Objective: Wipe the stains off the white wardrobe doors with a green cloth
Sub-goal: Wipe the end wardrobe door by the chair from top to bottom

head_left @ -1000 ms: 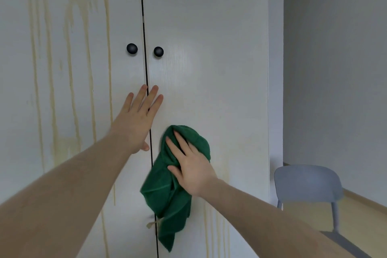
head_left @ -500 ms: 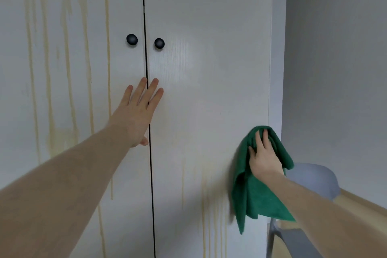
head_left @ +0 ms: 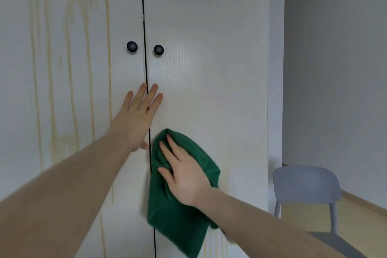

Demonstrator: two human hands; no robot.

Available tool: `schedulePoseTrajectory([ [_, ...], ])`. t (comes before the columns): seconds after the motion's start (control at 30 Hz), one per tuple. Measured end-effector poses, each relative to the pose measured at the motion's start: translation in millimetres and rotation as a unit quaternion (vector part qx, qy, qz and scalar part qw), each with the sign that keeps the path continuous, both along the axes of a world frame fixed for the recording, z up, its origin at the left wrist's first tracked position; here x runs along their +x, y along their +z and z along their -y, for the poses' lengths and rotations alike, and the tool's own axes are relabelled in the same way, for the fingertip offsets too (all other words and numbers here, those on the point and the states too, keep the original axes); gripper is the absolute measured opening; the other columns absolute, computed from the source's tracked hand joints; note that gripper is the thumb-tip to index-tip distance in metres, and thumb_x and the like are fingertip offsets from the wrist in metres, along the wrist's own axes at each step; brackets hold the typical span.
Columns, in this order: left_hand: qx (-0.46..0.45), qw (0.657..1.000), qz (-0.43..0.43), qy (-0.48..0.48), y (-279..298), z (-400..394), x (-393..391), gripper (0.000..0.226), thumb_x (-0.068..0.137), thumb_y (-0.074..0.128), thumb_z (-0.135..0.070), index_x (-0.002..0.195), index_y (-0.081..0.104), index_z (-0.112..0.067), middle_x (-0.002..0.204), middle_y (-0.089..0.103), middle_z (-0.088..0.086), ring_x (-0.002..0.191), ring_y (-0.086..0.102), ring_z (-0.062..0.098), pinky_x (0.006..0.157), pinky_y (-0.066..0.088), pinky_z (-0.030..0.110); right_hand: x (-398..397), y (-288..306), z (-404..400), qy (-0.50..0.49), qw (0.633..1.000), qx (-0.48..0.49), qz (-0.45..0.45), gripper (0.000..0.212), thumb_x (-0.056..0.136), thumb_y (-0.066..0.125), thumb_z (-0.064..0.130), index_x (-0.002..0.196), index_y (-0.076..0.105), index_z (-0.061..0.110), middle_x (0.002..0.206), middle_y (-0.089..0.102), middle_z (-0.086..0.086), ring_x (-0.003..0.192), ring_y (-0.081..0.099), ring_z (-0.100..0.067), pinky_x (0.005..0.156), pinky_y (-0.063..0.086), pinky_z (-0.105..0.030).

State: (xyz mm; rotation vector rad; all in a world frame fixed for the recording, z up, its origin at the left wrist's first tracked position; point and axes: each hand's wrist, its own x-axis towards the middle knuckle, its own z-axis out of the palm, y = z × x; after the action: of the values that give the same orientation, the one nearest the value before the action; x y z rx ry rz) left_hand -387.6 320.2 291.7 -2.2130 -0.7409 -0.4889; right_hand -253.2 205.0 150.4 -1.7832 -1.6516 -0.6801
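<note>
Progress: roughly mid-job, judging by the stain pattern. Right wardrobe door [head_left: 209, 48] looks mostly clean in its upper and middle area; only faint yellowish drip lines [head_left: 225, 186] show low down, right of and below the cloth. Left wardrobe door [head_left: 69, 69] is untouched by the look of it: long vertical yellow-brown streaks [head_left: 90, 65] run top to bottom, with a wider blotch at mid height on its left side.

Green cloth [head_left: 180, 211] sits on the right door just beside the centre gap, well below the two black knobs [head_left: 132, 46]. Right hand [head_left: 184, 174] presses it flat against the door, fingers extended and spread, not curled round it; lower half of the cloth hangs loose. Left hand [head_left: 138, 117] lies flat and straight-fingered across the gap between the doors, holding nothing, likely bracing them.

Left to do: lower right door, then the whole left door.

Grey chair [head_left: 305, 186] stands at far right. No brands, labels or writing visible anywhere.
</note>
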Motion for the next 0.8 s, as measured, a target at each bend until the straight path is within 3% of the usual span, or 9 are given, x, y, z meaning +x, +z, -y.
schedulePoseTrajectory([
  [0.2,0.013,1.000,-0.006,-0.004,0.7,-1.7,-0.8,0.154,0.076,0.082,-0.062,0.151,-0.040,-0.006,0.155,-0.050,0.018,0.151,-0.033,0.041,0.128,-0.004,0.056,24.3,-32.9,-3.1,-0.067,0.997,-0.038,0.020,0.079,0.106,0.047,0.044,0.166,-0.001,0.027,0.174,-0.003,0.004,0.154,0.023,-0.024,0.125,0.027,-0.043],
  [0.37,0.036,0.999,-0.004,0.002,-0.8,-5.2,0.0,0.153,0.076,0.079,-0.067,0.151,-0.040,-0.005,0.155,-0.050,0.020,0.151,-0.032,0.043,0.128,-0.002,0.056,81.5,-57.8,44.3,-0.171,0.984,-0.031,-0.028,0.076,0.107,0.036,0.056,0.165,-0.005,0.030,0.171,-0.016,0.008,0.157,0.017,-0.023,0.127,0.020,-0.037],
  [0.47,0.036,0.999,-0.003,0.002,-1.9,-6.0,0.4,0.154,0.075,0.080,-0.067,0.151,-0.039,-0.005,0.155,-0.049,0.020,0.151,-0.031,0.043,0.128,-0.002,0.057,116.4,-63.7,73.4,-0.235,0.969,0.011,-0.079,0.075,0.106,0.040,0.054,0.166,0.006,0.025,0.173,-0.008,0.003,0.154,0.026,-0.029,0.124,0.027,-0.041],
  [0.53,0.036,0.999,-0.001,0.007,-2.5,-6.3,1.9,0.155,0.075,0.080,-0.066,0.150,-0.041,-0.005,0.155,-0.050,0.020,0.151,-0.032,0.043,0.128,-0.003,0.057,132.1,-58.2,89.3,-0.252,0.959,0.038,-0.124,0.069,0.107,0.045,0.046,0.166,0.015,0.025,0.173,-0.005,0.005,0.156,0.023,-0.028,0.120,0.035,-0.042],
  [0.6,0.037,0.999,0.001,0.012,-2.4,-6.0,2.2,0.156,0.075,0.081,-0.066,0.149,-0.042,-0.005,0.154,-0.051,0.020,0.151,-0.032,0.043,0.128,-0.002,0.057,139.6,-46.0,99.5,-0.265,0.951,0.050,-0.152,0.060,0.109,0.045,0.034,0.164,0.022,0.028,0.173,0.000,0.010,0.152,0.032,-0.027,0.106,0.049,-0.043],
  [0.67,0.037,0.999,0.002,0.017,-2.3,-4.3,1.4,0.156,0.076,0.080,-0.066,0.149,-0.042,-0.004,0.153,-0.051,0.020,0.151,-0.031,0.043,0.128,0.000,0.057,137.1,-31.6,102.7,-0.284,0.940,0.068,-0.179,0.054,0.109,0.042,0.023,0.162,0.031,0.030,0.173,0.010,0.012,0.135,0.052,-0.029,0.089,0.055,-0.040],
  [0.8,0.030,0.999,0.002,0.022,-3.1,2.5,2.4,0.154,0.077,0.081,-0.063,0.148,-0.043,-0.004,0.151,-0.053,0.021,0.150,-0.033,0.044,0.128,-0.001,0.057,110.5,-15.0,99.7,-0.218,0.936,0.153,-0.232,0.050,0.107,0.043,0.011,0.153,0.050,0.030,0.164,0.034,0.017,0.138,0.053,-0.022,0.098,0.047,-0.032],
])
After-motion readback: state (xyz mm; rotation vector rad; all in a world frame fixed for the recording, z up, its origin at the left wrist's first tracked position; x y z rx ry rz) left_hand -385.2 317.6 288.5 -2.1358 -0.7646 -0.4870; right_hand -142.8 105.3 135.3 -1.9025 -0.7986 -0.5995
